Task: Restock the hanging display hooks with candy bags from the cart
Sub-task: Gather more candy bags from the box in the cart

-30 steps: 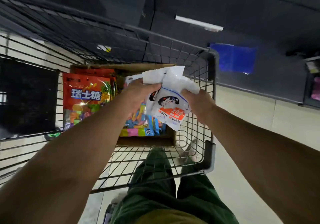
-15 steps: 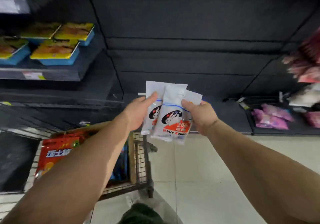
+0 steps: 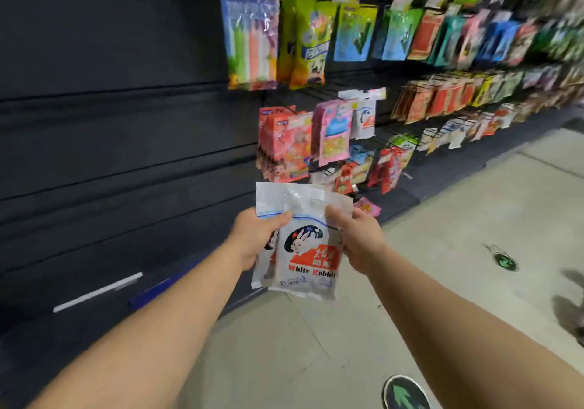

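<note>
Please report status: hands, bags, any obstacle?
Left hand, right hand both gripping White Rabbit bags. Matching bags' hook ahead. Path clear.

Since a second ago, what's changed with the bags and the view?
The view swung from the cart up and right to the hanging display; the cart is out of sight. The White Rabbit bags came up out of the cart with it. Unchanged: left hand and right hand grip the bags together; none hung.

White, red-and-black rabbit-print candy bags (image 3: pixel 308 250)
</note>
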Motion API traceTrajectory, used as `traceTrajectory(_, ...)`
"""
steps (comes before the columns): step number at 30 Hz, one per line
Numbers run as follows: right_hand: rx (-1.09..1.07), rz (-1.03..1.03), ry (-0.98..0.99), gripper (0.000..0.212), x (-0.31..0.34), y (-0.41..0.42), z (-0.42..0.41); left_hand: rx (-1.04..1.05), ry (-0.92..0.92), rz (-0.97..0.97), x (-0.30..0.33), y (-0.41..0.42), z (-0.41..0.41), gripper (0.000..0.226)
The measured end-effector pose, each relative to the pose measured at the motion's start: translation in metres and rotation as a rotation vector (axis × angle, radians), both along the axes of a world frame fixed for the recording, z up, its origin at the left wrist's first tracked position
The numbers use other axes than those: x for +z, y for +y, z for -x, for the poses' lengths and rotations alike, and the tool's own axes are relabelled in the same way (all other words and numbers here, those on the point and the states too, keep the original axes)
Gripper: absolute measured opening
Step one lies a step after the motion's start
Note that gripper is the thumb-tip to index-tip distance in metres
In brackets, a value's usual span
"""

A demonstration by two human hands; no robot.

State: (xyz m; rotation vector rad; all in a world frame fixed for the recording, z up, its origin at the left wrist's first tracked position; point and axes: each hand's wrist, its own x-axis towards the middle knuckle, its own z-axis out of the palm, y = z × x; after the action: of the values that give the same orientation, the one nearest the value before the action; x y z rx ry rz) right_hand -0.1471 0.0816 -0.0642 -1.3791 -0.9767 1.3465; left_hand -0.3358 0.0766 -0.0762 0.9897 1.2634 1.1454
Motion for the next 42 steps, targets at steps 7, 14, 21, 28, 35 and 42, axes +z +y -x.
traceTrajectory(7, -0.153, 0.016, 0.027, 0.019, 0.002, 0.038, -0.096, -0.174, -0.029, 0.016, -0.001, 0.067, -0.095, 0.022)
traceTrajectory(14, -0.230, 0.023, 0.028, 0.022, 0.000, 0.141, -0.154, -0.240, -0.055, 0.022, -0.018, 0.182, -0.155, 0.017)
traceTrajectory(21, -0.230, 0.033, 0.015, 0.026, 0.005, 0.282, -0.199, -0.254, -0.068, 0.047, -0.019, 0.324, -0.197, 0.022)
traceTrajectory(28, -0.214, 0.051, 0.052, 0.026, 0.004, 0.388, -0.227, -0.227, -0.098, 0.083, -0.012, 0.421, -0.223, 0.023)
traceTrajectory(35, -0.180, 0.080, 0.098, 0.023, -0.012, 0.467, -0.248, -0.112, -0.113, 0.100, -0.025, 0.480, -0.219, 0.029)
traceTrajectory(42, -0.011, 0.092, 0.091, 0.027, -0.035, 0.558, -0.280, 0.038, -0.103, 0.148, -0.052, 0.529, -0.229, 0.031)
